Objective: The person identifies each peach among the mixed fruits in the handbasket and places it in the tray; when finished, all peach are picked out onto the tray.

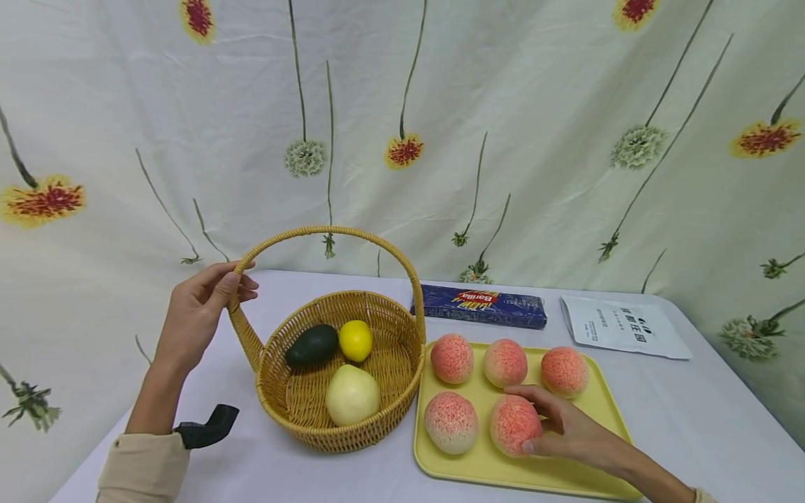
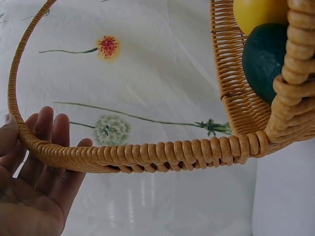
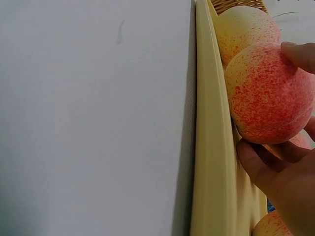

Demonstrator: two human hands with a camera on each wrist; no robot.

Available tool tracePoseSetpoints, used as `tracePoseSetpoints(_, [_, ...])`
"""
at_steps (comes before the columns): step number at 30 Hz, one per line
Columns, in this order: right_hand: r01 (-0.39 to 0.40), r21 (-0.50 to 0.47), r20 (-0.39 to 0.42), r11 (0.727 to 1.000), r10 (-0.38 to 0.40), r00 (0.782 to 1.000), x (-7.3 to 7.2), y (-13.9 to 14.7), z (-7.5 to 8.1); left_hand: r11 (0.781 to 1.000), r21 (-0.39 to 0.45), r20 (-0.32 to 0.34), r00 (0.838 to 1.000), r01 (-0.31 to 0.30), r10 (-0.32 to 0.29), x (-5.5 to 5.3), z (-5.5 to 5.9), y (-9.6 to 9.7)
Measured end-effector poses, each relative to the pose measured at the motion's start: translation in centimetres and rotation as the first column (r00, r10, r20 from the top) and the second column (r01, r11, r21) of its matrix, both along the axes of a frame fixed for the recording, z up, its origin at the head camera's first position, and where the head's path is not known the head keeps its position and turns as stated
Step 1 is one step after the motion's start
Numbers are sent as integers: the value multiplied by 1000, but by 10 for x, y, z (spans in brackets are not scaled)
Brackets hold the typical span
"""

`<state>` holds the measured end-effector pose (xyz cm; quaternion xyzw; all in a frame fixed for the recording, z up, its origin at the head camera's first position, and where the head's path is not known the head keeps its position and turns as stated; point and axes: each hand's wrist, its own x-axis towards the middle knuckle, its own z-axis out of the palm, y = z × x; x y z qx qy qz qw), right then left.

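On the yellow tray, nearest: right hand curled around a front-row peach. Further left, left hand gripping the handle of the basket on the bench, with avocado, lemon, pear inside.

A blue pasta box and a white packet lie beyond the right hand — well apart from it, near the flowery cloth.

The blue box at twelve o'clock of the yellow tray reads "Barilla" — upside down. The white packet, at one o'clock, bears dark print — too small to read.
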<state>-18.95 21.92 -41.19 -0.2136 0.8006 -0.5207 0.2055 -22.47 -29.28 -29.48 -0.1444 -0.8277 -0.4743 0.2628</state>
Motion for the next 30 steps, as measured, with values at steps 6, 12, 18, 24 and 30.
tracePoseSetpoints(6, [-11,3,2,1000,11,1000,1,0,0,1000,-3,0,1000,-4,4,0,0,-1])
tracePoseSetpoints(12, [-6,7,-1,1000,6,1000,0,-1,0,1000,3,-7,1000,9,-9,1,1,0])
tracePoseSetpoints(18, [2,12,-10,1000,-2,1000,-1,-2,-1,1000,3,-10,1000,11,-11,1,1,1])
tracePoseSetpoints(24, [-1,5,-10,1000,1,1000,-1,-2,-2,1000,9,-7,1000,13,-13,1,1,1])
tracePoseSetpoints(30, [-5,-8,-26,1000,5,1000,0,-2,-1,1000,7,-4,1000,8,-8,2,1,0])
